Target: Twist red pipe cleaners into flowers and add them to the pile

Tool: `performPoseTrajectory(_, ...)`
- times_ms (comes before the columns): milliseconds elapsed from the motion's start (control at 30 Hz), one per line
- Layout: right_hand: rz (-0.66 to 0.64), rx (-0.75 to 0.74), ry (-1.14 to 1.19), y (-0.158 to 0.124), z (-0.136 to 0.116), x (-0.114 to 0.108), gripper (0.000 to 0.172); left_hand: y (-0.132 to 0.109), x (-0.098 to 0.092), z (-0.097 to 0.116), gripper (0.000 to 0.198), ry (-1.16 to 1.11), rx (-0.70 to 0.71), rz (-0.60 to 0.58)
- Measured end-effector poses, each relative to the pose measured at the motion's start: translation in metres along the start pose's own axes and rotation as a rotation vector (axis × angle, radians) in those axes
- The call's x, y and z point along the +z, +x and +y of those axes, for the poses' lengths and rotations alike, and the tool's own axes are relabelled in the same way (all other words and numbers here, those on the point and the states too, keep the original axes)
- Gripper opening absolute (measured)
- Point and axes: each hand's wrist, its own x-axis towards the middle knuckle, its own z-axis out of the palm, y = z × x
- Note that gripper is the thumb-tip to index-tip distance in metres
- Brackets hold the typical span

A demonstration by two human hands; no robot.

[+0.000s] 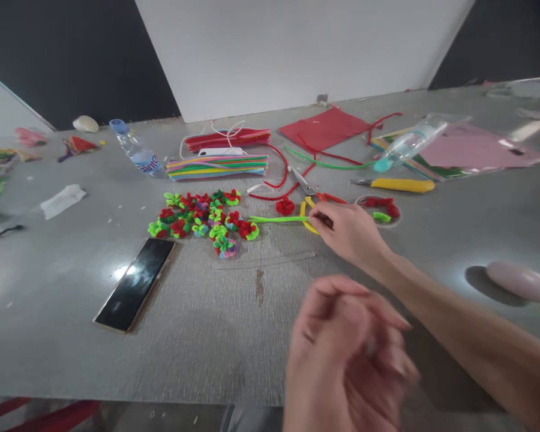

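My right hand (348,231) reaches in from the right, its thumb and fingertips pinched at the right end of bright green pipe cleaners (279,219). Under and beside these fingertips lie scissors (305,185) with yellow and orange handles. Nearest the camera, my left hand (346,354) is raised and blurred, fingers curled in toward the thumb; what it may hold is hidden. Left of the green strands sits a cluster of small pipe-cleaner flowers (200,219) in red and green. A single red flower (285,206) lies near the scissors.
Behind are pipe-cleaner bundles (218,167), a red sheet (326,128) and a water bottle (137,150). A phone (135,285) lies front left. To the right are a yellow cutter (402,185), a clear bottle (411,144), a small dish (398,219) and a computer mouse (522,281).
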Motion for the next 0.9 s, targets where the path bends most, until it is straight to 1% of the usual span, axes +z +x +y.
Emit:
performPoseTrajectory(33,0.000,0.003,0.000,0.000,0.000,0.000,0.010,0.007,0.010,0.011,0.030,-0.025,0.053,0.043)
performPoseTrajectory(100,-0.008,0.015,-0.007,0.000,-0.001,-0.002,0.011,0.015,0.018,0.025,0.030,-0.049,0.137,0.130)
performPoseTrajectory(133,-0.015,0.020,-0.007,0.001,-0.002,-0.002,0.012,0.016,0.018,0.028,0.030,-0.046,0.155,0.171)
performPoseTrajectory(200,-0.030,0.032,-0.003,0.001,-0.003,-0.004,0.012,0.014,0.015,0.031,0.031,-0.036,0.181,0.215)
performPoseTrajectory(300,-0.050,0.051,0.001,0.000,-0.005,-0.006,0.012,0.010,0.009,0.031,0.029,-0.021,0.196,0.228)
performPoseTrajectory(400,-0.065,0.062,0.004,0.000,-0.007,-0.007,0.012,0.009,0.008,0.033,0.027,-0.005,0.202,0.226)
performPoseTrajectory(667,-0.052,0.060,0.025,0.000,-0.007,-0.007,0.012,0.007,0.004,0.038,0.028,0.106,0.254,0.264)
performPoseTrajectory(733,-0.051,0.052,0.024,0.000,-0.006,-0.007,0.012,0.008,0.006,0.047,0.029,0.198,0.284,0.252)
performPoseTrajectory(767,-0.052,0.049,0.023,0.000,-0.006,-0.007,0.013,0.011,0.008,0.055,0.029,0.279,0.294,0.245)
performPoseTrajectory(833,-0.051,0.048,0.020,0.000,-0.006,-0.007,0.013,0.022,0.014,0.075,0.030,0.485,0.369,0.189)
performPoseTrajectory(900,-0.049,0.050,0.026,0.001,-0.006,-0.007,0.014,0.039,0.018,0.101,0.023,0.735,0.483,0.111)
